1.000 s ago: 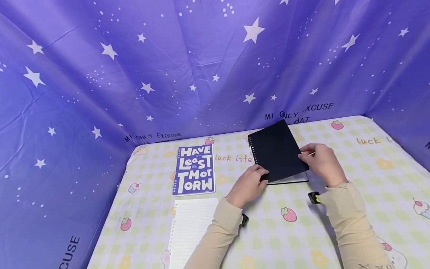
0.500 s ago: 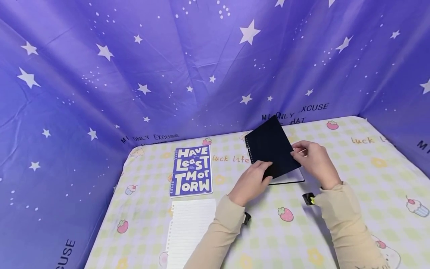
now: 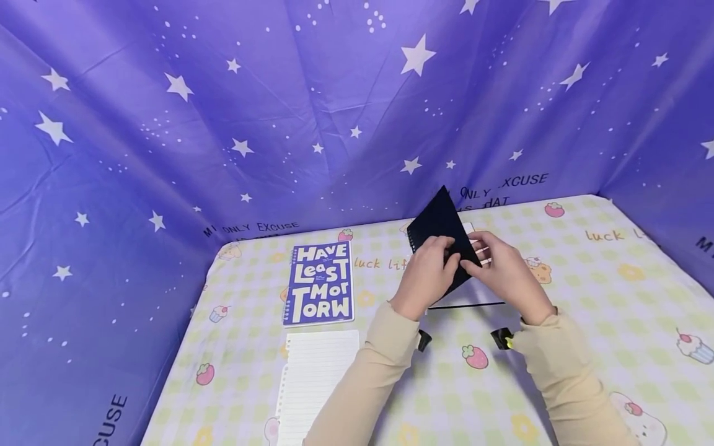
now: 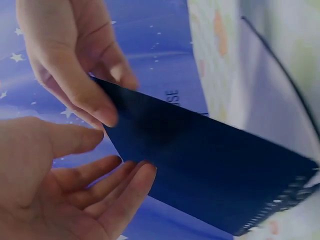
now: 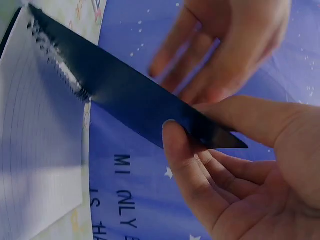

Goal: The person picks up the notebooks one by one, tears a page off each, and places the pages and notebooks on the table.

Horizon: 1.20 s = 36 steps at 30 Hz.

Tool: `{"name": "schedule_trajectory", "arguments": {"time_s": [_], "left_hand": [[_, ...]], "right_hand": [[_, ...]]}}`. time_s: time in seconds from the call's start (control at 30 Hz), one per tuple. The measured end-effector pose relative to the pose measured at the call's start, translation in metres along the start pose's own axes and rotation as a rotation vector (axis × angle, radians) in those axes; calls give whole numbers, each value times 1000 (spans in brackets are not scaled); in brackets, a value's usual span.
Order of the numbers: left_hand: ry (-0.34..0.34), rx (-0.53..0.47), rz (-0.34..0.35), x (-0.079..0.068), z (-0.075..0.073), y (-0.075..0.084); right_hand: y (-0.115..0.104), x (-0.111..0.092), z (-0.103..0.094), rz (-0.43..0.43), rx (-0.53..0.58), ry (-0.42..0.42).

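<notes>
A black spiral notebook (image 3: 437, 214) lies open on the table, its black cover lifted on edge and tilted above white lined pages (image 5: 42, 150). My right hand (image 3: 504, 266) pinches the free edge of the cover between thumb and fingers, as the right wrist view shows. Beside it, my left hand (image 3: 425, 272) has its fingertips right at the cover's edge, thumb apart and fingers loosely extended in the left wrist view. The coil binding runs along the cover's far side from the hands. Both hands hide part of the pages in the head view.
A purple spiral notebook (image 3: 320, 282) with large white lettering lies to the left. Lined loose-leaf paper (image 3: 318, 378) with punched holes is below it, partly under the left sleeve (image 3: 357, 384). A purple star-patterned curtain (image 3: 312, 111) hangs behind the checked tablecloth (image 3: 586, 328).
The cover has swung up and leftward from lying low over the pages to steeply raised. My right hand moved left with it; my left hand rose from the lower corner toward the cover's middle.
</notes>
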<state>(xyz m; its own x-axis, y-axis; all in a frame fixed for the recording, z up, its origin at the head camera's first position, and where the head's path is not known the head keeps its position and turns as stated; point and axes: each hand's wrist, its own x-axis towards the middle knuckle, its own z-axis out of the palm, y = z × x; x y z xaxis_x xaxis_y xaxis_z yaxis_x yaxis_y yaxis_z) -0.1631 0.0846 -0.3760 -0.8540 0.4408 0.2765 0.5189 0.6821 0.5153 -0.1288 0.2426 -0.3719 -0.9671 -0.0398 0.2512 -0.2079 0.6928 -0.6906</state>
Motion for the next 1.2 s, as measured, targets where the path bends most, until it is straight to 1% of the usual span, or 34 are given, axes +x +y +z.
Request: {"name": "schedule_trajectory", "arguments": {"time_s": [0.13,0.27,0.4,0.53,0.63,0.83,1.03,1.1,1.2], "left_hand": [[52,-22,-12,8,-9,6],[79,-30,-28,13,-15,9],[99,-37,-65,14,-18,7],[115,-84,-104,13,-23,4],[131,-125,-118,14,-28,2],[164,-179,-122,14,-38,-5],[176,-195,-143,12,-49,-13],[171,-206,-154,11,-52,-15],[161,-230,-175,11,-56,-19]], "right_hand": [[-2,0,6,-65,23,-6],[-3,1,11,-110,28,-20],[-6,1,16,-125,47,-41],[-7,2,23,-157,75,-39],[-7,2,27,-182,108,-26],[-6,4,37,-194,221,-55],[-7,4,49,-181,339,-107],[-7,4,53,-177,357,-120],[-8,4,57,-182,352,-133]]}}
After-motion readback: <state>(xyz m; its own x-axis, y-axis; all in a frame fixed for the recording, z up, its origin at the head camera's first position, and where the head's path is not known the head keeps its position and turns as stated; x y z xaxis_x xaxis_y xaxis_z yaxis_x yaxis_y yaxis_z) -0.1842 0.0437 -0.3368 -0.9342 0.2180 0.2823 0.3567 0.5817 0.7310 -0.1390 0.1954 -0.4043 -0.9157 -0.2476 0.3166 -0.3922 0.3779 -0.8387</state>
